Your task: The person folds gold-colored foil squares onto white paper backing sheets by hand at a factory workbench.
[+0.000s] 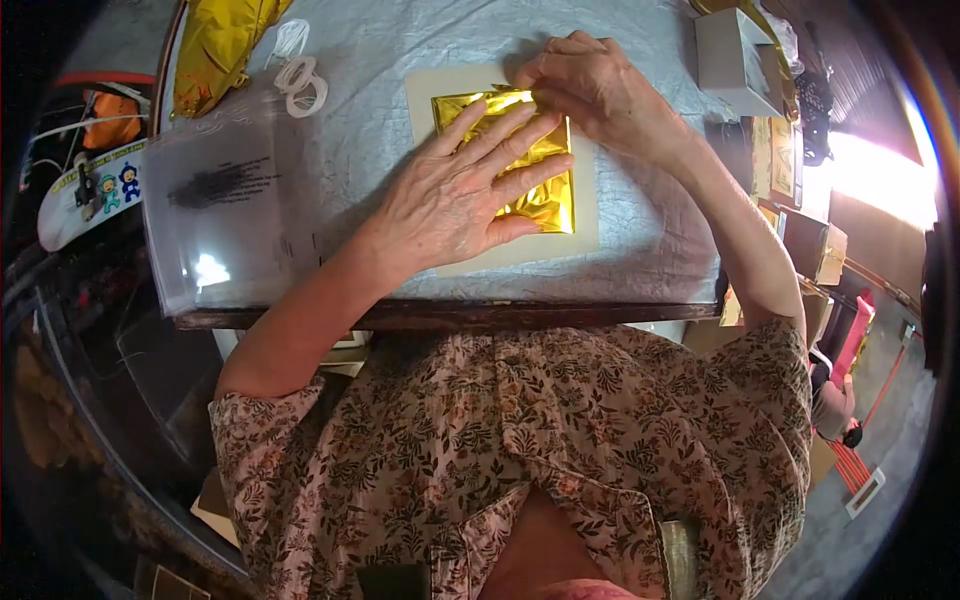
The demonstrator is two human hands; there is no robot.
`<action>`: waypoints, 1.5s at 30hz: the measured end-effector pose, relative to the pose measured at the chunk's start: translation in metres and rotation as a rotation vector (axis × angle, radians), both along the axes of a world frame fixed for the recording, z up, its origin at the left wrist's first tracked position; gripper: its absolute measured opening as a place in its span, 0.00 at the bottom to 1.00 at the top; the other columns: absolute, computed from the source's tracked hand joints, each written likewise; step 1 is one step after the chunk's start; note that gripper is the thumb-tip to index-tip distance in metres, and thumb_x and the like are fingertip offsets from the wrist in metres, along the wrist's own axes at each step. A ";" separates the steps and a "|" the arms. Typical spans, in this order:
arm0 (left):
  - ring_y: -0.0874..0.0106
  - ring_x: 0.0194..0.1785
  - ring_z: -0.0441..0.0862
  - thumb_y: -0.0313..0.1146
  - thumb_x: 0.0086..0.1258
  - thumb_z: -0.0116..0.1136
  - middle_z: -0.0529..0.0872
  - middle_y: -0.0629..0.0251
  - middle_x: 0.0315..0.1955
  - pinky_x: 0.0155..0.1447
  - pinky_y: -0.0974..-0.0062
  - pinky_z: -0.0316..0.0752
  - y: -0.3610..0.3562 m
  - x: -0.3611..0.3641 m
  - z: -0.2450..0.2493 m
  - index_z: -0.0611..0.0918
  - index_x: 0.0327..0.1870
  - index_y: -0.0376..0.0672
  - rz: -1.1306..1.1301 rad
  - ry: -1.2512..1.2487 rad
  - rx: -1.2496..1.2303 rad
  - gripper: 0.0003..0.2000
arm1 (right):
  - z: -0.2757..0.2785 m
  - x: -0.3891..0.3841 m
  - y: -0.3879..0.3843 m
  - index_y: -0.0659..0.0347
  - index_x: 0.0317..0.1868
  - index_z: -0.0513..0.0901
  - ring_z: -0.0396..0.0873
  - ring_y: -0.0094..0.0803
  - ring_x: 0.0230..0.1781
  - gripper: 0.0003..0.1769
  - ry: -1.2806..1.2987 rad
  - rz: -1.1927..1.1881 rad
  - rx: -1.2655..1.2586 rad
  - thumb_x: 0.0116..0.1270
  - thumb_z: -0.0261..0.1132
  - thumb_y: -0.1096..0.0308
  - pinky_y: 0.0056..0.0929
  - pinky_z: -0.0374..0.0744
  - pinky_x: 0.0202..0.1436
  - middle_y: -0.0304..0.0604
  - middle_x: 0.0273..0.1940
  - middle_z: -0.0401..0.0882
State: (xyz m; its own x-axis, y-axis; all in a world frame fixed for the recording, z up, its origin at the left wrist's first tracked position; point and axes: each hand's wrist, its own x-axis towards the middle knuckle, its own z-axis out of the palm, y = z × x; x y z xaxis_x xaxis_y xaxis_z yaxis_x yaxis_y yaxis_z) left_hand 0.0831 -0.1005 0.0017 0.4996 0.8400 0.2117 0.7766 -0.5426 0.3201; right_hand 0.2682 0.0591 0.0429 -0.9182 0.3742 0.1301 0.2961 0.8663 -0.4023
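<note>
A shiny gold foil sheet [553, 195], roughly rectangular and slightly wrinkled, lies on a larger beige board [425, 100] on the table. My left hand [455, 190] rests flat across the foil with its fingers spread. At the foil's top right corner, my right hand [590, 90] has its fingers curled together in a pinch. A small bit of gold shows at the top edge beside those fingers. Whatever sits between the right fingertips is hidden.
Clear plastic bags [230, 210] with dark print lie left of the board. Beyond them are white string coils [300, 85] and crumpled gold foil [215, 50]. A white open box [738, 62] stands at the back right. The table's dark wooden edge [450, 316] runs in front of me.
</note>
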 end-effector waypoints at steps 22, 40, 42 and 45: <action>0.66 0.84 0.58 0.58 0.73 0.61 0.62 0.74 0.83 0.88 0.52 0.47 -0.001 0.001 -0.001 0.69 0.80 0.66 -0.056 -0.031 -0.056 0.34 | 0.000 -0.005 0.011 0.54 0.53 0.91 0.84 0.42 0.52 0.17 0.037 -0.013 -0.410 0.67 0.67 0.81 0.37 0.85 0.59 0.46 0.48 0.88; 0.65 0.84 0.58 0.59 0.73 0.59 0.64 0.71 0.82 0.88 0.51 0.46 0.004 0.001 0.016 0.72 0.79 0.65 -0.094 0.026 -0.077 0.33 | -0.001 0.004 0.018 0.52 0.52 0.91 0.76 0.40 0.67 0.16 0.075 0.176 0.089 0.63 0.69 0.70 0.45 0.70 0.72 0.43 0.64 0.80; 0.66 0.84 0.57 0.57 0.73 0.60 0.63 0.73 0.82 0.88 0.51 0.46 0.003 0.000 0.018 0.71 0.80 0.66 -0.080 0.075 -0.120 0.33 | 0.013 0.017 0.023 0.53 0.52 0.91 0.78 0.42 0.66 0.16 0.103 0.129 0.010 0.64 0.68 0.72 0.44 0.75 0.69 0.46 0.61 0.83; 0.66 0.84 0.57 0.57 0.73 0.60 0.63 0.74 0.82 0.88 0.51 0.46 0.003 0.001 0.019 0.71 0.79 0.67 -0.078 0.067 -0.120 0.33 | 0.056 0.054 0.038 0.61 0.51 0.89 0.87 0.37 0.45 0.13 0.154 -0.269 0.085 0.67 0.67 0.74 0.35 0.85 0.54 0.45 0.44 0.90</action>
